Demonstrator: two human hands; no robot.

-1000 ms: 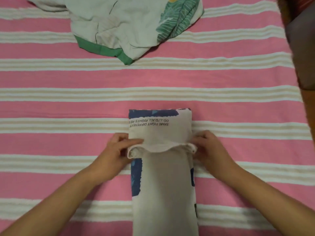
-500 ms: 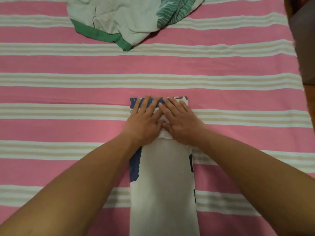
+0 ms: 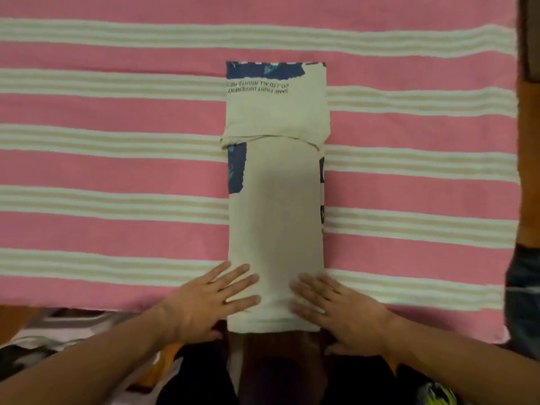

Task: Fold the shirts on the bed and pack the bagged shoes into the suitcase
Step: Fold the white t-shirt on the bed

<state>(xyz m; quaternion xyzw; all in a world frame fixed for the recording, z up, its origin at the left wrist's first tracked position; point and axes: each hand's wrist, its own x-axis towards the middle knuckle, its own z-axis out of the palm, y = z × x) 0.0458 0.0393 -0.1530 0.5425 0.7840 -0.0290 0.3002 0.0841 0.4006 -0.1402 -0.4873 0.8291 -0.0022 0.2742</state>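
The bed [image 3: 117,176] fills most of the view, its cover pink with cream and tan stripes running from 9 to 3 o'clock. At 7 o'clock, below the bed's near edge, lies a blurred clutter [image 3: 58,331] of pale and dark items; what they are cannot be told.

The left hand [image 3: 204,302] lies flat at about 7 o'clock from the frame's centre, fingers straight and spread, pointing toward 1 o'clock. Its fingertips press on the left near corner of the shirt [image 3: 276,217], the palm on the bed cover just beside it. Its grip is apart, curled round nothing.

The shirt, cream with navy print, lies in the middle of the bed as a long narrow strip running from 12 to 6 o'clock. Its far end is folded back over itself into a short flap with upside-down lettering. Its near end reaches the bed's edge.

The right hand [image 3: 342,311] mirrors the left at about 5 o'clock, fingers straight, pointing toward 11 o'clock, pressing on the shirt's right near corner. Its grip too is apart.

At 3 o'clock, past the bed's right edge, stands something brown, perhaps wood [image 3: 529,171].
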